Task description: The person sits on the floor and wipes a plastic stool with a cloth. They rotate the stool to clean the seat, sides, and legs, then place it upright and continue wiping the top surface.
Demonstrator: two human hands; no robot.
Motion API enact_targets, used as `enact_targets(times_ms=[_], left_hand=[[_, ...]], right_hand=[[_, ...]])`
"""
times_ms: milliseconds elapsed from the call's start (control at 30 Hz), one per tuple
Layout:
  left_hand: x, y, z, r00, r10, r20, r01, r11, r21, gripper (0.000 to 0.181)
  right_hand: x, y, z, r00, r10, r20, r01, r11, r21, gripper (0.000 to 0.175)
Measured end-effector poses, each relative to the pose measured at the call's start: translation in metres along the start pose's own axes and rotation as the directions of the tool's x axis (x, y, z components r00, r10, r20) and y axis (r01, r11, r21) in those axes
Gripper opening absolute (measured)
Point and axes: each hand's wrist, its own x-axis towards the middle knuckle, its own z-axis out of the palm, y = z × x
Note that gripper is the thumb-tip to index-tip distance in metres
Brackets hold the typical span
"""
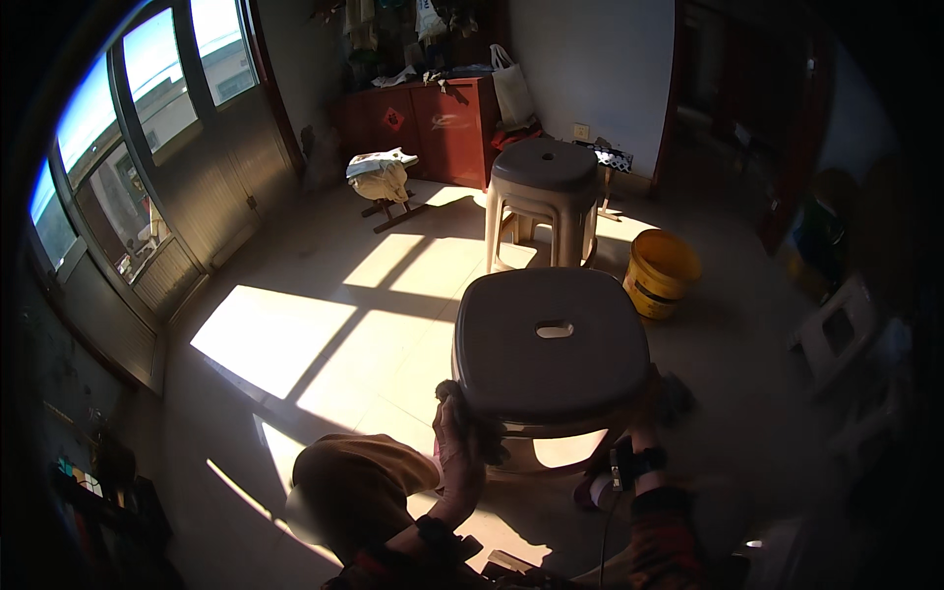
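Observation:
A brown plastic stool (549, 354) with a slot in its seat stands before me. My left hand (459, 450) is at its near left side, around a dark, bunched cloth-like thing (493, 447) that lies against the stool; what exactly it is stays too dark to tell. My right hand (643, 426) reaches to the near right side of the stool, partly hidden in shadow. Beside it a dark blurred thing (675, 400) sticks out; I cannot tell whether my fingers hold it. Both wrists wear dark straps.
Behind stands a stack of brown plastic stools (542, 199), with a yellow bucket (656, 276) to its right. A cloth-draped low stool (380, 181) is near the red cabinet (450, 133). Glazed doors (184, 169) line the left. My bent knee (354, 472) is close by.

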Motion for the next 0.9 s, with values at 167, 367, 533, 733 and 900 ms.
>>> enact_targets(times_ms=[167,367,533,733,900], left_hand=[[0.060,-0.021,-0.002,0.999,-0.034,0.040,0.045,0.949,-0.313,0.047],[0.058,-0.025,0.007,0.998,0.030,-0.052,-0.036,0.994,-0.107,0.043],[-0.018,-0.003,0.007,0.995,-0.019,-0.103,-0.006,0.972,-0.235,0.039],[-0.001,-0.004,-0.004,0.993,0.043,-0.111,-0.056,0.992,-0.114,0.039],[0.024,-0.003,0.006,0.982,-0.021,-0.190,-0.012,0.986,-0.169,0.035]], right_hand=[[0.002,0.020,-0.016,0.973,0.066,0.219,0.042,0.889,-0.456,0.044],[-0.012,0.009,-0.039,0.910,0.340,0.238,-0.108,0.748,-0.655,0.044],[-0.007,0.007,-0.042,0.906,0.369,0.206,-0.131,0.708,-0.694,0.044],[0.004,0.004,-0.043,0.915,0.362,0.180,-0.129,0.684,-0.718,0.044],[0.009,0.002,-0.045,0.919,0.355,0.174,-0.123,0.676,-0.726,0.044]])
